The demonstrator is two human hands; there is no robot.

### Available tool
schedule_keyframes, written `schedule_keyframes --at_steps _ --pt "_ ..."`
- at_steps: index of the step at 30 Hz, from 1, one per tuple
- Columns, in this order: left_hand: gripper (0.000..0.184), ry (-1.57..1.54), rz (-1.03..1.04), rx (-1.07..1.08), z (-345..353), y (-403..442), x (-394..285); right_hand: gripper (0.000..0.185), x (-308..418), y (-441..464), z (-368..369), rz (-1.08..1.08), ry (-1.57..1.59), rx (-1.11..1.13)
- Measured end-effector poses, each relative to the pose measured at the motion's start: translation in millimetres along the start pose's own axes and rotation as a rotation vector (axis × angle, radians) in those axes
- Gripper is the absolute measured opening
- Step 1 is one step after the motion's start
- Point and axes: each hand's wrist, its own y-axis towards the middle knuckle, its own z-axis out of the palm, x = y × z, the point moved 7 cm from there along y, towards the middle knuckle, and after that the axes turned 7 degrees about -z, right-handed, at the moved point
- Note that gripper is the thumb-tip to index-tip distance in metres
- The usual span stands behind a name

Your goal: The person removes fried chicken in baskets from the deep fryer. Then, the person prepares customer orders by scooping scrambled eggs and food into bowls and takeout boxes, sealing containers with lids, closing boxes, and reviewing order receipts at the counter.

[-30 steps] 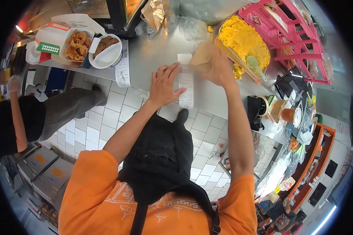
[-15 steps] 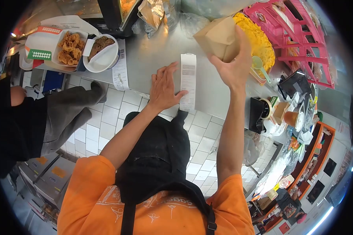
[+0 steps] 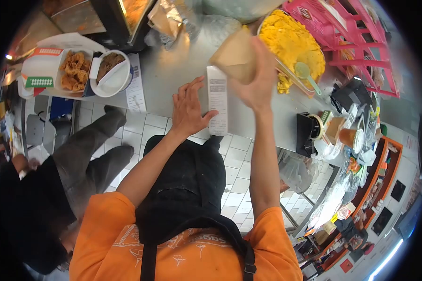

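My right hand (image 3: 257,86), slightly blurred, is closed around a brown paper bag (image 3: 233,54) above the steel counter (image 3: 164,70). The bag covers part of the top of a long printed receipt (image 3: 217,103). With fingers spread, my left hand (image 3: 188,112) lies flat on the counter and its thumb touches the receipt's left edge. To the right of the bag is a tray heaped with yellow food (image 3: 286,35), where a pale green spoon (image 3: 303,71) rests.
At left stand a box of fried pieces (image 3: 76,70) and a white tub (image 3: 109,86), with a second receipt (image 3: 136,89) beside them. Pink baskets (image 3: 342,40) rise at the far right. A person in dark clothing (image 3: 28,206) is at my left.
My right hand has moved left with the paper bag, bringing it over the receipt's top end. My left hand stays by the receipt. The person at left has shifted, and the view has moved slightly.
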Motion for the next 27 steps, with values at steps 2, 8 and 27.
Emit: schedule_keyframes --at_steps 2,8,27 --pt "0.086 -0.025 0.034 -0.033 1 -1 0 0.101 -11 -22 30 -0.014 -0.037 0.161" --pt "0.086 -0.038 0.123 -0.114 -5 -8 1 0.105 22 -62 -107 0.337 -0.044 -0.2" --pt "0.083 -0.78 -0.326 0.916 285 41 -425 0.085 -196 -278 -377 0.833 0.378 -0.559"
